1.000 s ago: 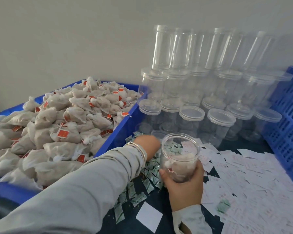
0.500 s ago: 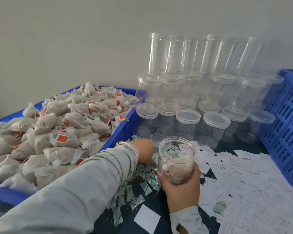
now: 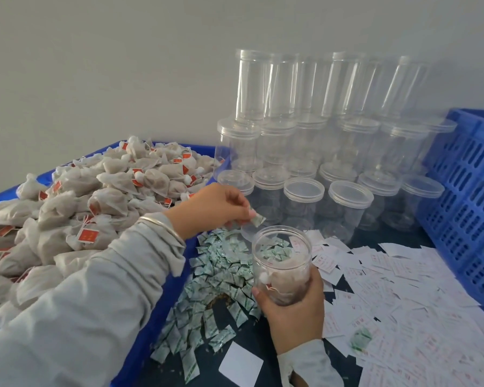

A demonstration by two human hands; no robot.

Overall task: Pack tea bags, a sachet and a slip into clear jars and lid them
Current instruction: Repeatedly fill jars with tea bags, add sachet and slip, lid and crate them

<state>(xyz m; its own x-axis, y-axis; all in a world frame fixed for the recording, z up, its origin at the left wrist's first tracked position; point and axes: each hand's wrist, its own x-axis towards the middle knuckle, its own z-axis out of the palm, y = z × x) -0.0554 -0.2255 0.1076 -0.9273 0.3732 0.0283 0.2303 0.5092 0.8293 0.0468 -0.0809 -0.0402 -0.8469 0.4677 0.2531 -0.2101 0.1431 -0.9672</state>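
Lifting clear of the heap of green-and-white sachets (image 3: pixel 221 277), the left hand (image 3: pixel 210 209) now pinches a single sachet (image 3: pixel 257 220) between fingertips and thumb; a moment ago that hand was down behind the jar, buried among the packets. That suggests the pick is done and the drop into the jar comes next. The sachet hangs just above and left of the open mouth of the clear jar (image 3: pixel 282 265), not yet over it. The right hand (image 3: pixel 292 308) grips the jar round its lower half, holding it upright above the dark tabletop, tea bags already settled in its bottom. The left wrist is bent, knuckles up, a silver bangle (image 3: pixel 162 226) at the cuff, forearm lying across the blue tray (image 3: pixel 162 303) of tea bags (image 3: pixel 101 196). Paper slips (image 3: pixel 403 289) lie scattered to the right, untouched; lidded empty jars (image 3: pixel 349 199) are stacked behind.
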